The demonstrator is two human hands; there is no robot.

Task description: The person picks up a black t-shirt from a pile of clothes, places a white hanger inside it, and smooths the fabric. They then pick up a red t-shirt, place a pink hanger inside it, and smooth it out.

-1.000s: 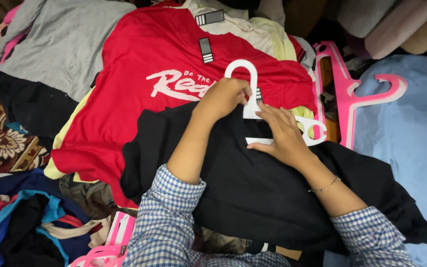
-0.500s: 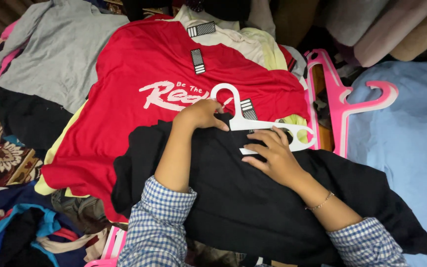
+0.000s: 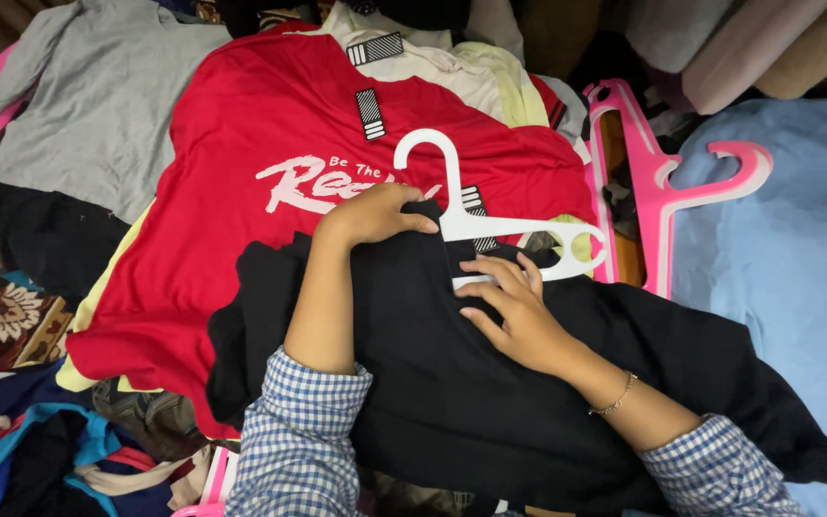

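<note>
Looking down, you see much that is covered. Most of the white hanger (image 3: 490, 225) is tucked under the black garment (image 3: 490, 383); only its hook, neck and one looped shoulder end show, so you cannot tell how far the other shoulder reaches inside the cloth. What carries the pile is buried under clothing, and no edge of it shows. Your forearms, in blue checked sleeves (image 3: 299, 450), are cut off by the lower edge of the view.

Your left hand (image 3: 375, 213) lies palm down at the collar of the black garment, just left of the hanger's neck. Its fingers (image 3: 412, 222) are loosely curled and close together, their tips touching the hanger's neck; whether they pinch the cloth beneath is hidden. Your right hand (image 3: 514, 311) rests flat on the black garment below the hanger's shoulder, fingers spread and nearly straight, pressing the fabric without gripping anything. A thin bracelet (image 3: 614, 397) sits at that wrist.

The black garment lies over the lower part of a red printed shirt (image 3: 270, 134). A grey garment (image 3: 88, 105) lies further left, and pink hangers (image 3: 658, 191) lie to the right beside pale blue cloth (image 3: 796, 249).
</note>
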